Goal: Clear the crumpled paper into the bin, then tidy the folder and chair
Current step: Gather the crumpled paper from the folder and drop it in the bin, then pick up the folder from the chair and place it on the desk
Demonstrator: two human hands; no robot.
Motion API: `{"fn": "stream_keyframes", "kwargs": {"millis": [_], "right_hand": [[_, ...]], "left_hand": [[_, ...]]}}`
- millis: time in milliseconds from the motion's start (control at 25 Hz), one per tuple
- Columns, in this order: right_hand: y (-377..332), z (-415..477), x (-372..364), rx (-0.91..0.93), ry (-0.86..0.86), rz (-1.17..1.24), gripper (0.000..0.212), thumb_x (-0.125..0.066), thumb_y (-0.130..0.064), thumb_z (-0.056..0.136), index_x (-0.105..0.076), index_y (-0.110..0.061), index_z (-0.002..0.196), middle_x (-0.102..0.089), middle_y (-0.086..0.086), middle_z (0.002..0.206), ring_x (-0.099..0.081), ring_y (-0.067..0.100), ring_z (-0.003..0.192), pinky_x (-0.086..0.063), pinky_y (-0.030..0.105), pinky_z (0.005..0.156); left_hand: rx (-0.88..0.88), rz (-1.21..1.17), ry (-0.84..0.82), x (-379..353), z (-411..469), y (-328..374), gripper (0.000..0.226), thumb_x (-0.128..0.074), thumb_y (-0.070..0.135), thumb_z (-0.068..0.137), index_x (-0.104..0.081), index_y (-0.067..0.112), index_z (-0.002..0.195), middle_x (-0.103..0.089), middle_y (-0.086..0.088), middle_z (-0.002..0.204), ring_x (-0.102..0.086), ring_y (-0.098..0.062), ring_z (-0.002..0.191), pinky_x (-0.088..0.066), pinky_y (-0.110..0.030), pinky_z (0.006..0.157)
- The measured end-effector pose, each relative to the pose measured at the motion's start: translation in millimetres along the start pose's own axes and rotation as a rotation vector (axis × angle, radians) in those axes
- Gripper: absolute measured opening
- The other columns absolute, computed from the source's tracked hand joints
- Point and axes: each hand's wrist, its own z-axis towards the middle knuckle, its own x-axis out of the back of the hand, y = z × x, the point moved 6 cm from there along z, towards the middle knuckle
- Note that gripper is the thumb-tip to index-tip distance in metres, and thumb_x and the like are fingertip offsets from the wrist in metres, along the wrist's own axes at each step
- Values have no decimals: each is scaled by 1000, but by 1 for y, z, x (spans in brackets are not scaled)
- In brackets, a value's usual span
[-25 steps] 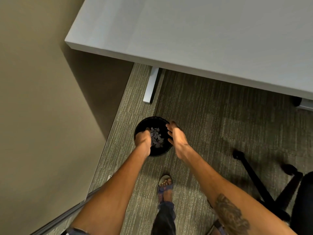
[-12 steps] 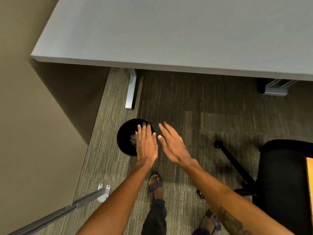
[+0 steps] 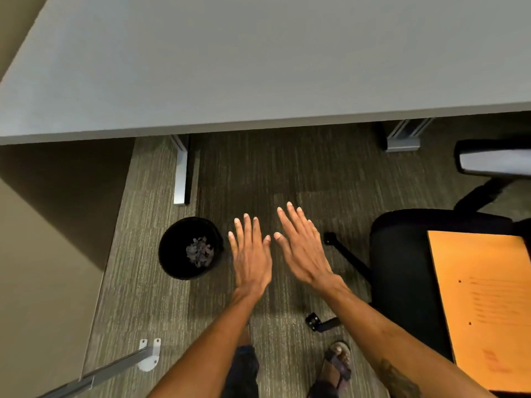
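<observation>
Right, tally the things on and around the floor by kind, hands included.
Hands: 2, left, right, both open
Bin: 1
Paper: 1 wad, in the bin
Chair: 1
Folder: 1, on the chair
Desk: 1
Total: 7

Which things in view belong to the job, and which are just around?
Job:
bin, crumpled paper inside it
orange folder on the chair seat
chair
left hand, right hand, both open and empty

Just around:
desk
desk leg
</observation>
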Motion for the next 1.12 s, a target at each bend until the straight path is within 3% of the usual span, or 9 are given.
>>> {"fn": "stream_keyframes", "kwargs": {"millis": [200,480,760,920,1000,1120], "right_hand": [[75,-35,50,-99,73,-16,62,-28,-53,106,-4,-34,159,9,-10,167,12,12,153,2,38,123],[199,-98,99,-319,164,-20,59,-23,-52,106,-5,-33,159,7,-8,167,10,14,154,-5,45,125],[302,-175,130,-542,211,12,62,-24,-56,104,-5,-33,159,8,-7,167,10,15,154,-3,42,123],[353,-221,146,-668,271,93,63,-27,-55,105,-5,-33,160,7,-7,167,6,15,154,-3,43,124],[381,-248,152,-731,286,119,64,-27,-56,104,-7,-31,160,6,-7,167,3,15,154,-4,45,124],[423,-288,157,-848,300,157,66,-30,-54,104,-5,-30,160,4,-4,168,2,15,154,-5,48,124]], "left_hand": [[-94,-36,-28,-30,-19,87,74,1,50,96,-14,11,157,-2,-7,166,11,-24,152,6,-44,124],[-212,-46,-155,-86,-44,200,61,-24,42,105,-16,11,157,-3,-5,166,10,-23,153,9,-41,123],[-290,-6,-266,-137,-76,283,61,-27,44,105,-17,13,157,-9,-4,166,6,-22,153,1,-43,124],[-311,52,-266,-156,-97,313,61,-31,49,103,-27,15,154,-26,-2,162,-17,-23,151,-21,-44,121],[-317,67,-271,-162,-106,324,58,-35,48,103,-34,16,151,-39,-1,153,-34,-23,140,-34,-43,111],[-344,118,-262,-171,-114,337,51,-37,48,102,-43,18,143,-54,0,132,-48,-22,117,-41,-41,95]]}}
